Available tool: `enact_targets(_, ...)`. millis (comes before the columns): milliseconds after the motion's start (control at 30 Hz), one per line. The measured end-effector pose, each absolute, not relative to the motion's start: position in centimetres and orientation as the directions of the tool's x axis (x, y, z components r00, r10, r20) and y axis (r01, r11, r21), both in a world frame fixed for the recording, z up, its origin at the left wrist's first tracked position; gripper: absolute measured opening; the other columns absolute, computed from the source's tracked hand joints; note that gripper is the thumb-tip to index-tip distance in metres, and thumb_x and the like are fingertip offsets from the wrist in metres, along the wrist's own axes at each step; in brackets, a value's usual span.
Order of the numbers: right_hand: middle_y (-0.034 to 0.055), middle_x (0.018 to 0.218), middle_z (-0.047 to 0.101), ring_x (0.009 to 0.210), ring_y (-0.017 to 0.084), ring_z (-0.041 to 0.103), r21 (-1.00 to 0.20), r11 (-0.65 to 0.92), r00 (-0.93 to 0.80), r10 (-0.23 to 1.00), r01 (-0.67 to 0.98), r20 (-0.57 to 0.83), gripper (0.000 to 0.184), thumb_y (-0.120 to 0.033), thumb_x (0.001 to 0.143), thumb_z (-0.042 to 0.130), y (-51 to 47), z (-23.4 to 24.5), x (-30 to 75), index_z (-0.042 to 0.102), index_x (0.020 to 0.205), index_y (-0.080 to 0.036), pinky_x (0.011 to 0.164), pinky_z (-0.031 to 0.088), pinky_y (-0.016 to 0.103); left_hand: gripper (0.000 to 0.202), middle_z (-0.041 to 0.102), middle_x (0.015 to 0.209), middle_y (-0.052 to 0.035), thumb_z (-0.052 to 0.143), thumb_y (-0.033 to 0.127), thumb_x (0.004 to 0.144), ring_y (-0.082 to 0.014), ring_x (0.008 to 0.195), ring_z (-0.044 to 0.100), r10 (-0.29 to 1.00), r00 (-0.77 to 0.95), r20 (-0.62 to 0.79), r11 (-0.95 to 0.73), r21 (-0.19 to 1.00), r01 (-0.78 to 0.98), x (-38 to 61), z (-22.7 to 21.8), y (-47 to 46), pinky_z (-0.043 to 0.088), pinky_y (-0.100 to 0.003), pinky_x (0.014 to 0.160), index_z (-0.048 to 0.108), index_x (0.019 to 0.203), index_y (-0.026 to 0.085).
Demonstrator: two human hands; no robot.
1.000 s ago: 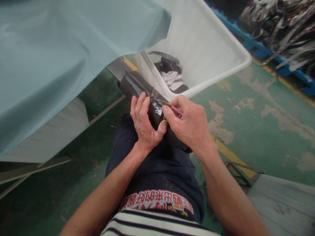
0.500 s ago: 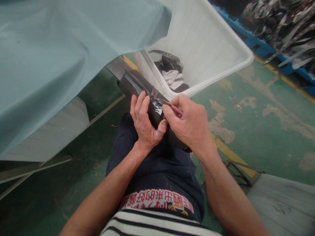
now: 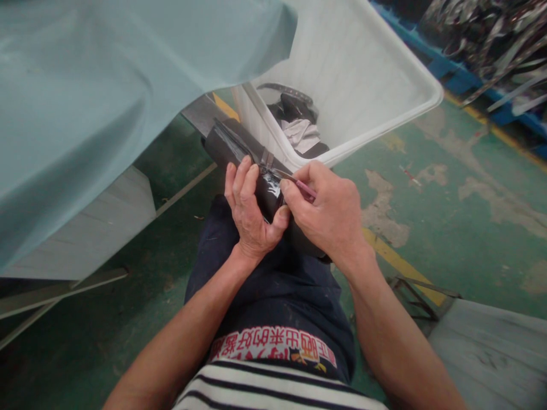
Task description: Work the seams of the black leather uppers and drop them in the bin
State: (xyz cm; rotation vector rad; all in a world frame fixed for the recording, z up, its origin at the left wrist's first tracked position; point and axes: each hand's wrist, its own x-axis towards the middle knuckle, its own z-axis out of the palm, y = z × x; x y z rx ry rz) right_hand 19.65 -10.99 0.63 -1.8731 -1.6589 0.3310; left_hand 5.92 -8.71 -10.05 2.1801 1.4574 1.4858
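A dark grey padded roll (image 3: 220,152) lies slantwise above my lap, with a glossy black piece (image 3: 270,186) of thin material on top. My left hand (image 3: 254,210) holds this piece against the roll, fingertips along its far side and thumb at its near edge. In my right hand (image 3: 327,202) is a slim tool (image 3: 305,188) with a pink handle, pinched between thumb and fingers. Its thin metal tip meets the black piece just beside my left fingertips. The exact shape of the tip is too small to make out.
Just beyond the roll stands a white bin (image 3: 363,102) holding dark and pale scraps (image 3: 301,134). A pale blue-green sheet (image 3: 106,102) drapes over the left side. Strips are heaped on a blue pallet (image 3: 453,71) at far right; a grey panel (image 3: 491,347) sits lower right.
The view has shifted very slightly. Both hands keep almost the same pose on the roll, with the tool tip at about the same spot.
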Motion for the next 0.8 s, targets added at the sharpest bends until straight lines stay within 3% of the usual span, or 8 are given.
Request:
enact_targets(400,0.0012,0.074,0.07,0.069,0.021,0.062,-0.568,-0.045,0.194,0.96,0.822,0.204,0.019,-0.039,0.098,0.061,-11.03,0.65,19.68,0.067,0.087,-0.026,0.065,0.038,0.032,0.087,0.053,0.164,-0.0193,0.031,0.083,0.101,-0.0402,0.164,0.039,0.739,0.053,0.671,-0.559,0.568,0.605,6.0,-10.01,-8.63,0.024,-0.066,0.137,0.043,0.159,0.02)
enact_targets(633,0.0018,0.075,0.07,0.071,0.022,0.064,-0.58,-0.056,0.201,0.961,0.813,0.188,0.018,-0.038,0.098,0.063,-11.01,0.78,19.62,0.067,0.087,-0.025,0.068,0.04,0.032,0.095,0.049,0.168,-0.0186,0.036,0.091,0.095,-0.0417,0.167,0.033,0.808,0.063,0.586,-0.501,0.627,0.596,5.64,-10.24,-8.61,0.018,-0.068,0.138,0.044,0.159,0.022)
enact_targets(800,0.0021,0.076,0.071,0.073,0.022,0.066,-0.576,-0.052,0.198,0.961,0.816,0.194,0.018,-0.038,0.099,0.062,-11.03,0.53,19.64,0.067,0.088,-0.024,0.068,0.041,0.032,0.091,0.05,0.167,-0.0197,0.035,0.087,0.099,-0.0408,0.167,0.034,0.761,0.07,0.646,-0.565,0.604,0.562,5.66,-10.25,-8.54,0.019,-0.067,0.138,0.043,0.159,0.019)
